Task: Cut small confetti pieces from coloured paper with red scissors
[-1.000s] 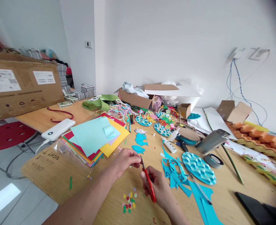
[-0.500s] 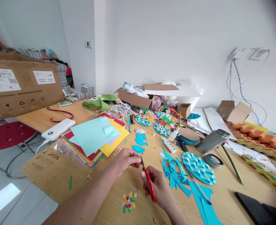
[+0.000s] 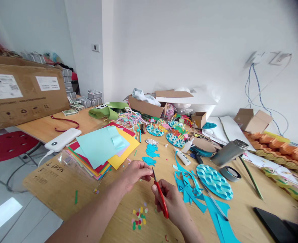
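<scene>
Red-handled scissors (image 3: 161,199) are gripped in my right hand (image 3: 169,199), their blades pointing up and away toward my left fingertips. My left hand (image 3: 137,173) is closed in a pinch beside the blade tips; whatever lies between its fingers is too small to make out. Just beyond that hand lie blue paper fish (image 3: 149,161). Below the hands, small coloured paper dots (image 3: 139,217) are scattered on the table (image 3: 118,216). Blue paper scraps (image 3: 189,185) lie to the right of my right hand.
Coloured paper sheets (image 3: 95,145) are stacked at left near a white power bank (image 3: 63,139). At right are a wavy blue oval (image 3: 214,181), a glue bottle (image 3: 183,157), a tilted grey flask (image 3: 229,152), a tape roll (image 3: 230,172) and egg trays (image 3: 270,148).
</scene>
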### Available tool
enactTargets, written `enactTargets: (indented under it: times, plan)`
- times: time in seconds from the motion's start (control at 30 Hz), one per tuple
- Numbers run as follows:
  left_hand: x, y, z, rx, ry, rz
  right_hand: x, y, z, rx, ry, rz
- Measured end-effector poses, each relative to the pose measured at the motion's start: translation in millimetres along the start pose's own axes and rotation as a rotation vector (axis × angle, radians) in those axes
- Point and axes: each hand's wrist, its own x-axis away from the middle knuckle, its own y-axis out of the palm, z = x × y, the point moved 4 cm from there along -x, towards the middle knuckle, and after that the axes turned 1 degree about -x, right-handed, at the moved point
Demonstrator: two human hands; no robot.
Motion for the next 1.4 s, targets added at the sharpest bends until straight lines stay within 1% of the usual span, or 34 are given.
enactTargets:
  times: [0.13, 0.43, 0.83, 1.13, 1.4]
  plan:
    - [-2.2, -1.4, -2.1, -0.002, 0.017, 0.013, -0.1, 0.1, 1.3, -0.001, -0.006, -0.008]
    - [-2.2, -1.6, -2.6, -0.030, 0.008, -0.015, 0.5, 0.0, -1.1, -0.004, -0.029, -0.018]
    - [-0.8, -3.2, 0.9, -0.001, 0.006, 0.028, 0.5, -0.3, 0.9, -0.002, 0.017, -0.016]
    - [-0.9, -1.7, 0.3, -0.016, 0.009, 0.007, -0.2, -0.1, 0.6, 0.006, -0.019, -0.012]
    - [-2.9, -2.4, -2.3, -0.041, 0.015, -0.017, -0.2, -0.3, 2.5, 0.004, -0.012, -0.011]
